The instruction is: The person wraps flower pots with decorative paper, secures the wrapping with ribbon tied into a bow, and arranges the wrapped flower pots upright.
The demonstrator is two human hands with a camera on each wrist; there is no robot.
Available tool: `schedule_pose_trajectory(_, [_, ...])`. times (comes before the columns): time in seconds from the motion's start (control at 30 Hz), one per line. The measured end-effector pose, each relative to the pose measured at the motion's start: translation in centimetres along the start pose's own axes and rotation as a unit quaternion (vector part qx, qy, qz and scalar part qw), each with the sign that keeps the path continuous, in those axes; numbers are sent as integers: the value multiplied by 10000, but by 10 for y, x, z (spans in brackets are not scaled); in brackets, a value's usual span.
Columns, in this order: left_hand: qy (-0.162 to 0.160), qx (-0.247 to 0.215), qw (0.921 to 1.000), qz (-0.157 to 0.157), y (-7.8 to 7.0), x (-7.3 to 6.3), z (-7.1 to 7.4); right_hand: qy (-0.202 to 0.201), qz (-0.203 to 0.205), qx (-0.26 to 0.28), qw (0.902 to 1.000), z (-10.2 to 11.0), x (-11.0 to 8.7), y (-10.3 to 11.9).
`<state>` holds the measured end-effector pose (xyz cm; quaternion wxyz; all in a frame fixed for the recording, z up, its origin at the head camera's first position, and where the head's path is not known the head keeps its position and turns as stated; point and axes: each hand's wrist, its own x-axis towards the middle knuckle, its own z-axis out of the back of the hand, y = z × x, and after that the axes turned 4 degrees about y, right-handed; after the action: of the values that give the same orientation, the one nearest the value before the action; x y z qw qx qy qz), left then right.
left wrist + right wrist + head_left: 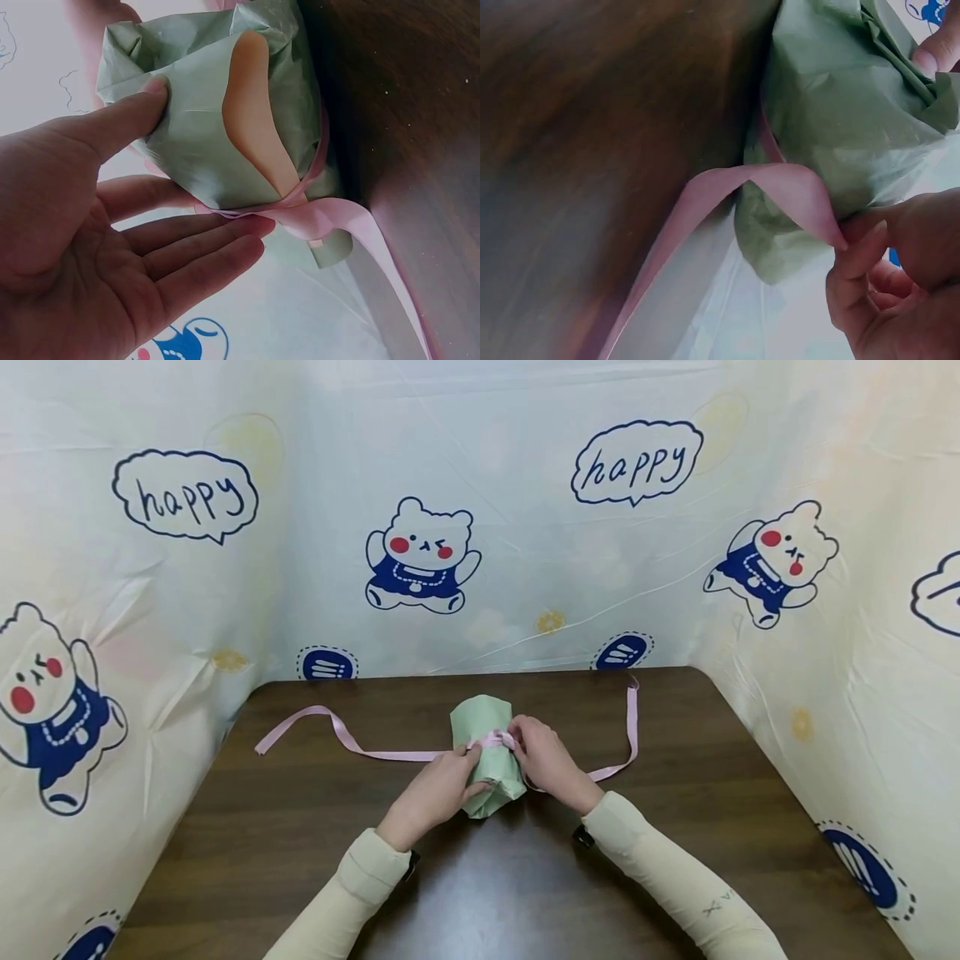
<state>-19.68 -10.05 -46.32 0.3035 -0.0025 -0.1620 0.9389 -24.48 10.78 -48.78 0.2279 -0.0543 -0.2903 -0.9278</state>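
A bundle wrapped in pale green paper lies on the table with a pink ribbon around its middle. The ribbon is crossed or looped on top, between the two hands. My left hand rests on the bundle, its thumb on the folded paper end and its straight fingers touching the ribbon's edge. My right hand pinches the ribbon between thumb and index finger, seen in the right wrist view. A peach-coloured strip shows on the paper in the left wrist view.
One ribbon tail runs left over the brown wooden table; the other tail bends up toward the back edge at right. A printed cloth with cartoon bears hangs behind and along both sides.
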Motion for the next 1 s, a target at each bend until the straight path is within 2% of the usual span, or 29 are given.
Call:
schedule_pose_trajectory(0.27, [-24, 101, 9999, 8, -2, 0, -2, 250, -83, 364, 9990, 5, -1, -1])
schedule_pose_trajectory(0.43, [-27, 93, 9999, 41, -2, 1, -3, 329, -51, 241, 9992, 5, 0, -2])
schedule_pose_trajectory(0.67, [-29, 138, 9999, 54, -1, 1, -2, -133, 159, -394, 9990, 2, -3, -3])
schedule_pose_trajectory(0.77, [-94, 102, 9999, 41, -2, 2, -2, -344, 165, -470, 9982, 1, -4, -5])
schedule_pose_trajectory(0.87, [-136, 109, 9998, 19, -3, 1, -1, -292, 186, -220, 9992, 4, -3, -8])
schedule_pose_trajectory(1.0, [-104, 87, 9999, 8, -4, 1, -2, 255, 302, 509, 9979, 6, -1, -17])
